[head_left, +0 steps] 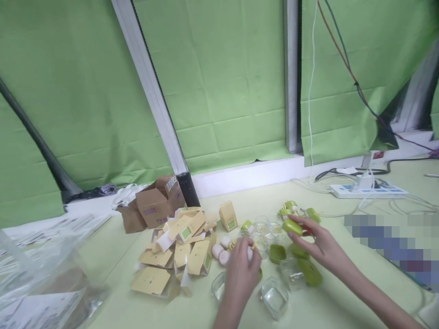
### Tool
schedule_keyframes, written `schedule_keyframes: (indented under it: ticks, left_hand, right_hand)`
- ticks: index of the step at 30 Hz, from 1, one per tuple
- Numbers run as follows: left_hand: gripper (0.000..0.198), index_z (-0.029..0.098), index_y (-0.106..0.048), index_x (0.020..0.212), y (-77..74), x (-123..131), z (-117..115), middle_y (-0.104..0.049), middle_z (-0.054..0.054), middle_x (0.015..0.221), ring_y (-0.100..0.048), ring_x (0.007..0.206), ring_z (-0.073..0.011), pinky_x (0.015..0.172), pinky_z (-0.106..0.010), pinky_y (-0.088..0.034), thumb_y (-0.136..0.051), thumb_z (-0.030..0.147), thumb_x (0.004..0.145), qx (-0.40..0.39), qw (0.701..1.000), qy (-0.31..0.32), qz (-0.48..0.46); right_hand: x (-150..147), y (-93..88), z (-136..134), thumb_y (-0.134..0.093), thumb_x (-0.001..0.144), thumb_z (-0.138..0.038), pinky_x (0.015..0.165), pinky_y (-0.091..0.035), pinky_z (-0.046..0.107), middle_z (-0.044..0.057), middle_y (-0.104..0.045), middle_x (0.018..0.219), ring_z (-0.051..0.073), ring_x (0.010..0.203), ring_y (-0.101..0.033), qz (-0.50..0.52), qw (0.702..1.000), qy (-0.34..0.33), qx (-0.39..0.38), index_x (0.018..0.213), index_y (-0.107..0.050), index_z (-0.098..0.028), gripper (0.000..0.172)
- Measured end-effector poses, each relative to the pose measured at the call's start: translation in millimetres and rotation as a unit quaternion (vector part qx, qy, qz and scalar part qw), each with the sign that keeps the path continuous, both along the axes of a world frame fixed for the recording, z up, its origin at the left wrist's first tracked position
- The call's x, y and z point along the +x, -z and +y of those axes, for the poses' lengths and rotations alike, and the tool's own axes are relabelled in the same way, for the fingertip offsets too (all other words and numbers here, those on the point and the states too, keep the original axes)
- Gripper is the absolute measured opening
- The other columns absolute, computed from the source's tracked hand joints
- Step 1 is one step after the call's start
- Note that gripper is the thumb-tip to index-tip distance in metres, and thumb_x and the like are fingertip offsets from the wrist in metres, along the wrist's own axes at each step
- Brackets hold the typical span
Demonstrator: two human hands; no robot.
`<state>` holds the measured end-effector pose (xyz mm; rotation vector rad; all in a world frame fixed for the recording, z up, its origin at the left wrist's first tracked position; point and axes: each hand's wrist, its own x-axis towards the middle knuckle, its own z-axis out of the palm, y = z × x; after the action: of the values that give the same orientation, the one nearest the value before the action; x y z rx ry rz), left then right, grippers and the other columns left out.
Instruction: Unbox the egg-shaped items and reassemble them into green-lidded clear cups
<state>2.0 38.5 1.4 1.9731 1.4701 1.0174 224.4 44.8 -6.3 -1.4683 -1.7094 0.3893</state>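
Note:
My right hand (317, 240) pinches a small rounded green piece, like a lid (292, 226), between thumb and fingers, above the table. Something red shows by its fingers. My left hand (242, 265) is lower and to the left, fingers curled down; a pale bit shows at the fingertips, but I cannot make out what it is. Left of this hand sit several pale pink round caps (224, 257). Around both hands are clear square containers (274, 297), clear round pieces (262, 224), a green square cup (277, 253) and larger green pieces (310, 273).
Folded cream cartons (151, 279) lie heaped at left, with one upright carton (228, 216) behind. An open brown cardboard box (154, 205) stands beyond. Clear plastic bags (58, 283) lie far left. A white power strip (370, 191) with cables is at back right.

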Motion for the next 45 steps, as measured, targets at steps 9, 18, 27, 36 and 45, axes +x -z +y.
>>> schedule_keyframes:
  ticks: [9,18,27,36,45]
  left_hand:
    - [0.037,0.014,-0.055,0.109,6.8,-33.1,27.5,-0.056,-0.017,0.113,-0.05,0.105,-0.0309,0.09,-0.045,-0.032,-0.028,0.024,0.086,-0.002,0.968,-0.113,0.224]
    - [0.033,0.022,-0.052,0.115,1.6,-17.7,12.7,-0.048,-0.01,0.131,-0.033,0.126,-0.0294,0.102,-0.048,-0.023,-0.041,0.029,0.084,0.085,0.987,-0.095,0.101]
    - [0.057,0.02,-0.027,0.126,13.5,27.3,-18.1,-0.061,-0.005,0.089,-0.054,0.059,-0.0104,0.054,-0.024,-0.037,-0.049,0.051,0.084,-0.148,0.906,0.172,-0.358]
    - [0.046,0.02,-0.038,0.102,-3.6,21.1,-22.4,-0.063,-0.003,0.083,-0.055,0.061,-0.0095,0.058,-0.022,-0.039,-0.071,0.026,0.072,-0.233,0.747,0.137,-0.607]
    - [0.023,0.016,-0.049,0.087,-0.7,21.0,-15.0,-0.06,-0.003,0.079,-0.047,0.054,-0.006,0.055,-0.02,-0.037,-0.067,0.027,0.076,-0.277,0.654,0.123,-0.693]
  right_hand:
    - [65.2,33.0,41.2,-0.049,0.083,-0.055,0.058,-0.048,0.03,0.007,-0.071,0.081,0.023,0.07,-0.065,-0.099,0.991,0.073,-0.048,0.079,-0.067,-0.021,0.038]
    - [97.3,28.5,90.3,-0.055,0.09,-0.032,0.065,-0.051,0.031,0.001,-0.063,0.09,0.013,0.072,-0.061,-0.159,0.98,0.104,-0.064,0.098,-0.059,-0.015,0.019]
    - [35.4,-16.6,24.9,-0.054,0.082,-0.042,0.07,-0.05,0.033,0.005,-0.061,0.096,0.023,0.091,-0.06,-0.068,0.992,-0.101,0.032,0.08,-0.039,-0.025,0.023]
    - [-26.1,-11.5,-14.5,-0.023,0.095,-0.05,0.069,-0.045,0.034,0.004,-0.054,0.083,0.021,0.078,-0.053,0.142,0.96,-0.22,0.096,0.087,-0.048,-0.026,0.035]
    - [-40.8,1.3,-36.4,-0.034,0.096,-0.031,0.059,-0.036,0.027,0.0,-0.045,0.074,0.016,0.066,-0.043,0.021,0.937,-0.348,0.019,0.075,-0.039,-0.024,0.023]
